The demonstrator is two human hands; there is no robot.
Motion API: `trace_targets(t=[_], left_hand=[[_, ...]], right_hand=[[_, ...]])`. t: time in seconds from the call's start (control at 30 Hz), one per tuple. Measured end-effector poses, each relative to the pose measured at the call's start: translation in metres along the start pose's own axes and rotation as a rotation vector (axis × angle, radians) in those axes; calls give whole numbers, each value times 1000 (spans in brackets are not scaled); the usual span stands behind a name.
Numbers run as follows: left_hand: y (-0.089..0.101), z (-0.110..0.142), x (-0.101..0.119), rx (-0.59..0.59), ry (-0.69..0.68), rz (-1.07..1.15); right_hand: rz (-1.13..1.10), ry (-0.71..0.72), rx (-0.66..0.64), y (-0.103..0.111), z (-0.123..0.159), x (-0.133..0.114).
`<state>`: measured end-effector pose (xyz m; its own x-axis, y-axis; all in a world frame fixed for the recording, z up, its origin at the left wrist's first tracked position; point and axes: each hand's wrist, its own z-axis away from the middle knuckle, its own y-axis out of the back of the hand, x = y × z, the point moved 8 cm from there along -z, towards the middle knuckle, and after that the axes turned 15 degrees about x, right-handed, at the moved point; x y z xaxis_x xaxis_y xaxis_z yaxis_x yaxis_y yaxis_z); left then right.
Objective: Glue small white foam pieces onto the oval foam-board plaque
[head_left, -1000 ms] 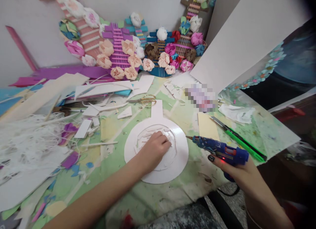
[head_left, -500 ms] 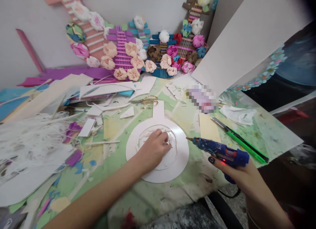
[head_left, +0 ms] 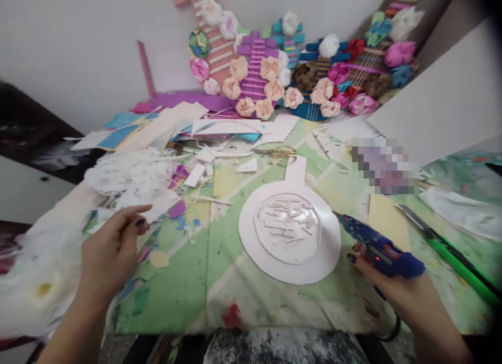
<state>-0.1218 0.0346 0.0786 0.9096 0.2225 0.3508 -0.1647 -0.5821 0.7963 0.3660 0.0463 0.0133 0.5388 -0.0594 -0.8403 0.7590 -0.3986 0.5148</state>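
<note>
A white round paper cutout (head_left: 251,236) with a tab at its top lies on the paint-stained table (head_left: 188,280); short white strips (head_left: 288,225) are stuck in its middle. My right hand (head_left: 398,288) grips a blue glue gun (head_left: 378,246) whose nozzle points at the cutout's right edge. My left hand (head_left: 112,246) hovers at the left, away from the cutout, beside a pile of white paper shreds (head_left: 129,178). Its fingers are loosely spread and nothing shows in them.
Gold scissors (head_left: 280,153) lie behind the cutout. A green utility knife (head_left: 451,249) and a yellow paper piece (head_left: 388,220) lie to the right. Paper-flower guitar models (head_left: 274,76) lean on the back wall, and a white board (head_left: 443,102) stands at right. Offcuts litter the left.
My left hand has left the strips on the cutout and swung far left toward the shreds. The view has turned left. The glue gun stays in my right hand.
</note>
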Motion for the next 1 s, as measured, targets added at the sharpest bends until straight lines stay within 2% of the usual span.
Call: trace_targets(t=[0.03, 0.1, 0.17, 0.27, 0.37, 0.47, 0.67, 0.8, 0.93, 1.0], left_hand=[[3, 7, -14, -17, 17, -29], [1, 22, -24, -89, -40, -59], [-6, 32, -22, -133, -120, -60], [-21, 38, -4, -168, -234, -4], [-38, 37, 16, -188, -313, 59], [-48, 34, 25, -177, -351, 89], [-49, 21, 12, -166, -344, 41], [-45, 11, 10, -97, -401, 58], [-63, 10, 20, -152, -533, 87], [-74, 7, 22, -175, -537, 50]], right_hand=[[53, -2, 4, -2, 0, 4], [189, 18, -3, -5, 1, 8], [265, 65, -57, -12, 4, 6], [256, 105, -95, -19, 8, -4], [248, 125, -69, -22, 9, -14], [210, 145, -74, -26, 12, -21], [114, 145, -146, -35, 17, -21], [80, 104, -170, -40, 16, -20], [77, 46, -177, -45, 15, -16], [49, 12, -148, -45, 15, -14]])
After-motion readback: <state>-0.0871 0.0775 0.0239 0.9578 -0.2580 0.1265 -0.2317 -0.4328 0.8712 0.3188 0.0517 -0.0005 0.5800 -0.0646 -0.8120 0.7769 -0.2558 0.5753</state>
